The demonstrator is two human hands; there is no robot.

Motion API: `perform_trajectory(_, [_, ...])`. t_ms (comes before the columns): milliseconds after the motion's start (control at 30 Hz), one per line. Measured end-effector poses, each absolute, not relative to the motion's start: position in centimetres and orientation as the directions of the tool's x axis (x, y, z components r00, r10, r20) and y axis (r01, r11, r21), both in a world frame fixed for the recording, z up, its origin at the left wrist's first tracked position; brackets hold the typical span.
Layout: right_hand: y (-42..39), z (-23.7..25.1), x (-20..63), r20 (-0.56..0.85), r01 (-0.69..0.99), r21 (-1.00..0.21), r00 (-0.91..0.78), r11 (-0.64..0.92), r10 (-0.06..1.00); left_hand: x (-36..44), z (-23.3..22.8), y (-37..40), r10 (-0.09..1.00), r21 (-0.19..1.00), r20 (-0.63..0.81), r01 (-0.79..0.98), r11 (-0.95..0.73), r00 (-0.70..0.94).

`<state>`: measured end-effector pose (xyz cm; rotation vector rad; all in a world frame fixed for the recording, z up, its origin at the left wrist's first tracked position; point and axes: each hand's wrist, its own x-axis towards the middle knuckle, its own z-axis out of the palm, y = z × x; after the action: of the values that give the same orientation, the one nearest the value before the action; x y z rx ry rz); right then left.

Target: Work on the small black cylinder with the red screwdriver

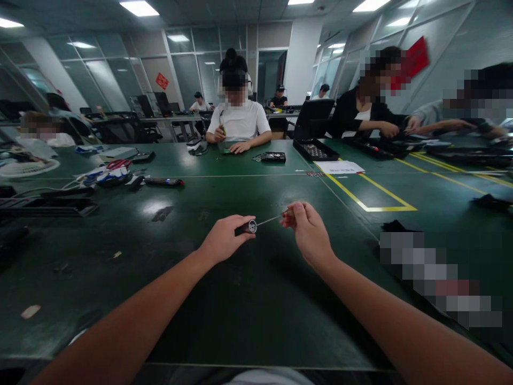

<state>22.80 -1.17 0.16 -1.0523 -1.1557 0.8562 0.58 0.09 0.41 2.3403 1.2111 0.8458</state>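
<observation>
My left hand [225,238] is closed around a small dark cylindrical part [250,226] whose round open end faces right. My right hand [306,229] pinches the handle of a thin metal tool [269,220], a slim shaft whose tip reaches the end of the cylindrical part. Both hands hover a little above the dark green table [240,299], near its middle, with both forearms stretched out from the near edge.
Across the table a person in a white shirt [239,122] works; other people sit at the right. A black parts tray [316,151], a paper sheet [340,167], a black box [273,156], red scissors [118,163], cables and yellow floor-tape lines [372,198] lie further out.
</observation>
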Motion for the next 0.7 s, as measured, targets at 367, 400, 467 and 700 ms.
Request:
perform_trajectory(367, [-2.6,1.3,22.6,0.470,0.396,-0.821,0.060,0.411,0.881,0.6,0.0,0.3,0.822,0.561,0.326,0.604,-0.566,0.467])
perform_trajectory(400, [-2.7,1.3,22.6,0.475,0.425,-0.803,0.032,0.418,0.880,0.6,0.0,0.3,0.821,0.557,0.321,0.607,-0.567,0.473])
perform_trajectory(467, [-2.6,1.5,22.7,0.485,0.479,-0.766,-0.008,0.429,0.875,0.6,0.0,0.3,0.820,0.553,0.308,0.611,-0.567,0.482])
perform_trajectory(700, [-2.5,1.8,23.2,0.525,0.531,-0.742,0.081,0.409,0.847,0.7,0.2,0.2,0.845,0.584,0.321,0.613,-0.532,0.428])
